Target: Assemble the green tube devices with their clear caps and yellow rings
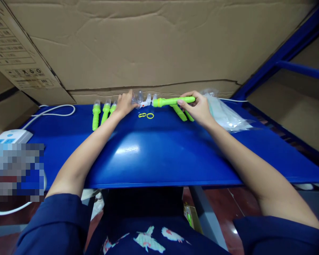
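My right hand [200,108] is closed round the rear end of a lime-green flashlight-like tube [175,101], held level above the table and pointing left. My left hand [125,103] has its fingers bent at a clear plastic cap [135,101], partly hidden by them. Beside it is a small white piece with a red dot [145,104], close to the held tube's front end. Clear domes [149,97] stand behind. Yellow rings [150,115] lie in front. Under my right hand are lime-green tubes [179,113].
Capped lime-green tubes [96,117] lie at the left, partly behind my left forearm. A clear plastic bag [228,115] rests at the right. The power strip [13,136] and its white cable sit at the left edge. Cardboard [149,46] walls the back of the blue table [154,159].
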{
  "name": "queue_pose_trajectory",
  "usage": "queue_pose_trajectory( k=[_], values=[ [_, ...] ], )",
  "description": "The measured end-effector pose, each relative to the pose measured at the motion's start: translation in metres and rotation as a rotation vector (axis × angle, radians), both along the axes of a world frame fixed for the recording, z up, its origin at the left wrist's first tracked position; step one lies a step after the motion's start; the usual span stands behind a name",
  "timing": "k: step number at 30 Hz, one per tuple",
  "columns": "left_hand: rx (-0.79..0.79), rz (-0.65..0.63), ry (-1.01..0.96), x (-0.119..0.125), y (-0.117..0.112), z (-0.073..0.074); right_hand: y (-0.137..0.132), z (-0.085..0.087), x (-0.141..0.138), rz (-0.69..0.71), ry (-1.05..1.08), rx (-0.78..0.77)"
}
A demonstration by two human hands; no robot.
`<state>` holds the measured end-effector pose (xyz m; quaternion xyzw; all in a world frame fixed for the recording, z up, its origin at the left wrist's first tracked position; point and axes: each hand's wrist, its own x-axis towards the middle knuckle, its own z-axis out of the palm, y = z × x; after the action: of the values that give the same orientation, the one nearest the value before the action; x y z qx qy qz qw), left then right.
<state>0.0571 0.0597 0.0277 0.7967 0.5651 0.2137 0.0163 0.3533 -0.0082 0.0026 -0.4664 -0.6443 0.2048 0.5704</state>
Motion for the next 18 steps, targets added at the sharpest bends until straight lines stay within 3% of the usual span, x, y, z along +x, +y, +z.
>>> queue_pose_trajectory(
  k=[6,11,18],
  values=[
    [-0.034,-0.047,0.006,-0.005,0.001,0.002,-0.006,0.002,-0.006,0.021,-0.011,-0.058],
    [-0.003,-0.007,0.126,-0.016,0.002,0.006,-0.009,0.003,-0.008,0.011,-0.042,-0.064],
    [0.152,-0.110,0.167,-0.010,-0.005,0.002,-0.009,0.004,-0.009,0.017,-0.024,-0.051]
  ],
)
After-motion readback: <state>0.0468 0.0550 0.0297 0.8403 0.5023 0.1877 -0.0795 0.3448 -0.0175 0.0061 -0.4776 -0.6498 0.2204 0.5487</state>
